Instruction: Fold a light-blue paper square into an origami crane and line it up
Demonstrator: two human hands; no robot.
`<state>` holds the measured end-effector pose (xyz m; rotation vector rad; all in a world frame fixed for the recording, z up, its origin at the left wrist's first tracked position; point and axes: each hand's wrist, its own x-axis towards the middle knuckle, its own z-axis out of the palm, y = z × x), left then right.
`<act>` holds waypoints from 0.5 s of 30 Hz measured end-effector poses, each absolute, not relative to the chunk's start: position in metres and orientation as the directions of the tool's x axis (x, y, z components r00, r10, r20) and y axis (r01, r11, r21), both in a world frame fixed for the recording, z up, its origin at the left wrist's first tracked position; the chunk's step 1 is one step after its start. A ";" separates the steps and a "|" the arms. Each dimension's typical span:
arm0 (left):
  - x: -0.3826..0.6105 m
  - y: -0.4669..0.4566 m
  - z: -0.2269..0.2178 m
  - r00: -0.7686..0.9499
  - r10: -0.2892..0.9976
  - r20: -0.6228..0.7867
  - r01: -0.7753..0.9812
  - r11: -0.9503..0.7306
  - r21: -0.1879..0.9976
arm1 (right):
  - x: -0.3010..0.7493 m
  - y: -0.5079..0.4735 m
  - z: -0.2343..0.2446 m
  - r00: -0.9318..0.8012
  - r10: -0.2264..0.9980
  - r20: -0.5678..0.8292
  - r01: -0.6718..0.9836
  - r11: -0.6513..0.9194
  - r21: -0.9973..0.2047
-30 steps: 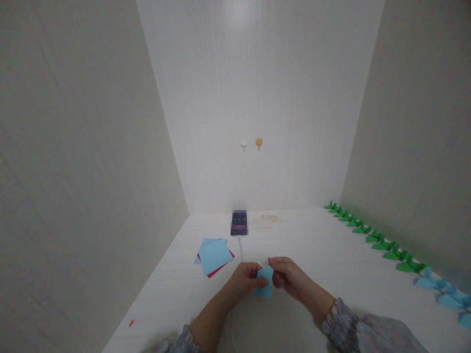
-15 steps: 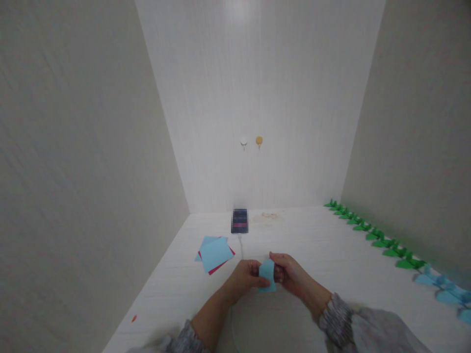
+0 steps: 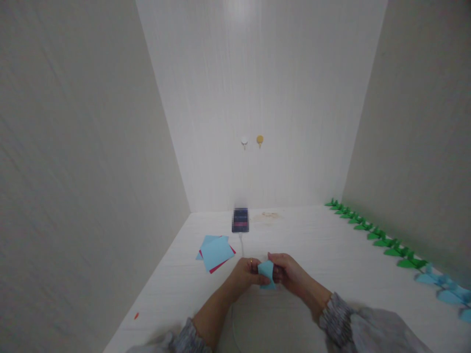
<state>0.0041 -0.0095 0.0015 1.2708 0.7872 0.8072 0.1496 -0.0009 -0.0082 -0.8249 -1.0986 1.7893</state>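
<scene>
A small piece of folded light-blue paper (image 3: 266, 272) is held between my two hands, above the near part of the white table. My left hand (image 3: 247, 272) grips its left side, with the thumb lying across the front of the paper. At the right edge, my right hand (image 3: 286, 267) pinches the paper near its upper corner, its fingers curled behind. The fingers behind the paper are partly hidden. Left of my hands lies a loose stack of light-blue paper sheets (image 3: 218, 252), with red paper (image 3: 220, 266) showing at its edges.
A phone with a blurred screen (image 3: 240, 220) leans at the back wall, its white cable (image 3: 242, 245) running toward me. Folded green paper pieces (image 3: 376, 236) and light-blue ones (image 3: 449, 296) line the right wall. A small orange-red bit (image 3: 136, 315) lies front left. Two hooks (image 3: 259, 139) hang on the wall.
The folded paper has turned slightly, its upper edge now looking more pointed. Both hands keep their hold and have barely moved. The whole view has shifted very slightly.
</scene>
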 end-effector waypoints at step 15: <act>0.001 -0.006 -0.005 0.473 0.873 -0.118 -0.107 0.190 0.976 | 0.171 -0.002 0.007 -0.571 0.465 0.677 0.603 0.797 -0.038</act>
